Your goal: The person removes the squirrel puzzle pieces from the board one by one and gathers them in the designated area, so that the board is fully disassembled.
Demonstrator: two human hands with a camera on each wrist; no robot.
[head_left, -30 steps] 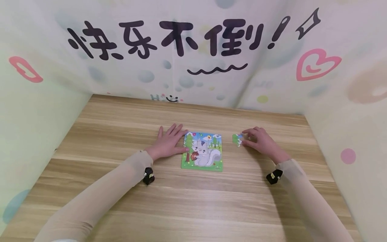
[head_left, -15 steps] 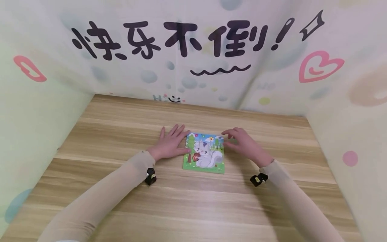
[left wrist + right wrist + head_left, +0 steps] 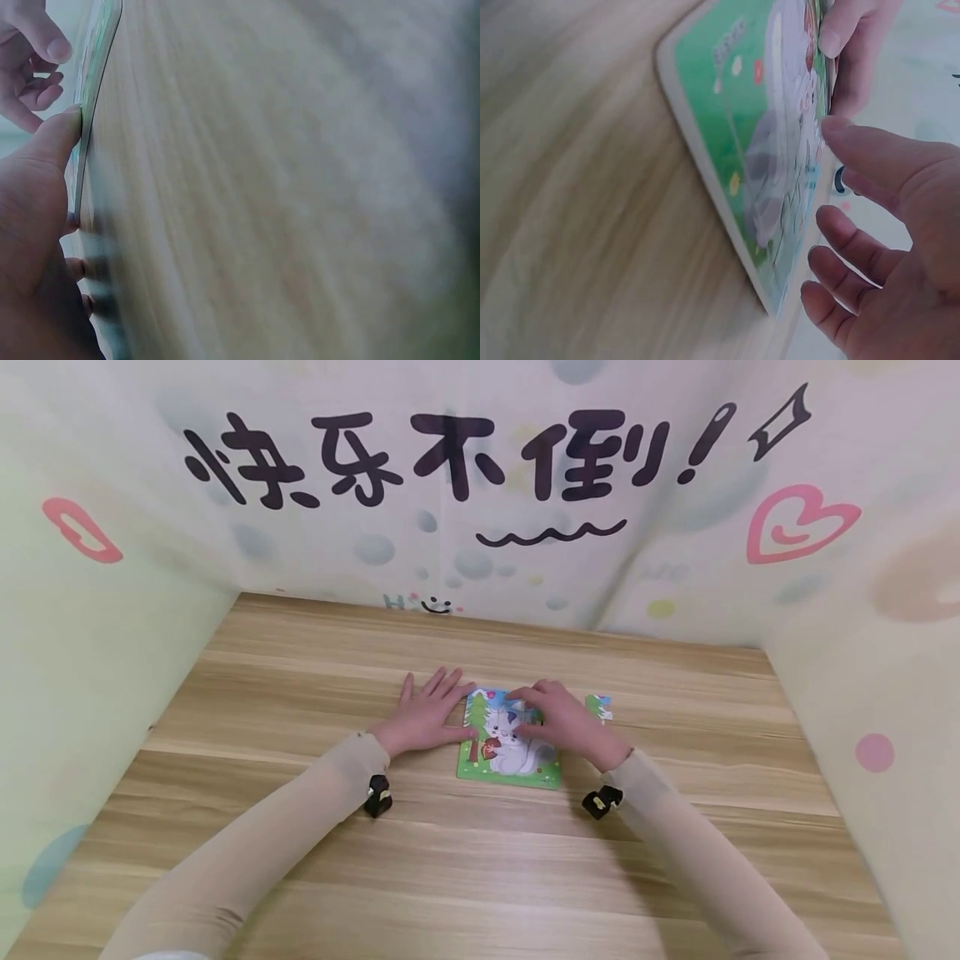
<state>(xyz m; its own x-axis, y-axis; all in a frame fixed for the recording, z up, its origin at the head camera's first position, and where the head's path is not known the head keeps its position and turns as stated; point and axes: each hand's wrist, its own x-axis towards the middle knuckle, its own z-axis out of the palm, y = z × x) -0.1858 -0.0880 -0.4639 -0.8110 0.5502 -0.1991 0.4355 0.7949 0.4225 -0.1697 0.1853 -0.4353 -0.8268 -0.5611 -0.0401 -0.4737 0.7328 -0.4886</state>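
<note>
A squirrel jigsaw puzzle (image 3: 517,764) in a square board lies on the table. Spread flat at its left side, my left hand (image 3: 429,718) rests on the table, with the thumb on the board's left edge. Over the upper right of the puzzle, my right hand (image 3: 558,714) reaches in with thumb and fingers parted, hiding that part of the picture. In the right wrist view the right thumb (image 3: 889,154) is close to the puzzle surface; whether it touches cannot be told. No piece shows between thumb and fingers. A loose puzzle piece (image 3: 597,705) lies beyond that hand.
The wood-grain table (image 3: 420,877) runs back to a printed cloth wall (image 3: 450,552), with further cloth walls at left and right. A small black device is strapped at each wrist.
My right hand has moved left, from the loose piece to above the puzzle. The piece stays behind on the table. My left hand keeps its place at the board's left edge.
</note>
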